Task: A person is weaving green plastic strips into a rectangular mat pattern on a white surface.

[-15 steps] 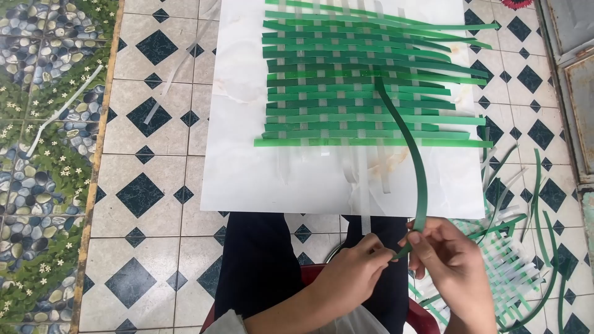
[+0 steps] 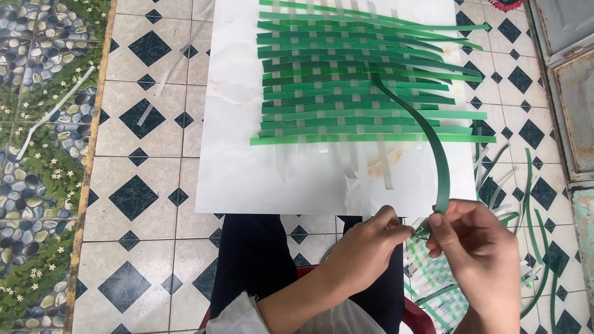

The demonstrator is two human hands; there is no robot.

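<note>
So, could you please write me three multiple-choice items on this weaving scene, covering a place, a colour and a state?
1. Where does the woven mat lie?
A. on a white board
B. on the person's lap
C. on the pebbled strip

2. What colour is the long strip held in both hands?
A. red
B. dark green
C. yellow

3. How does that strip run?
A. flat and straight
B. rolled into a coil
C. curved up from the mat

Answers: 1 A, the white board shows beneath it; 2 B, dark green; 3 C, it arcs to the left hand and right hand.
</note>
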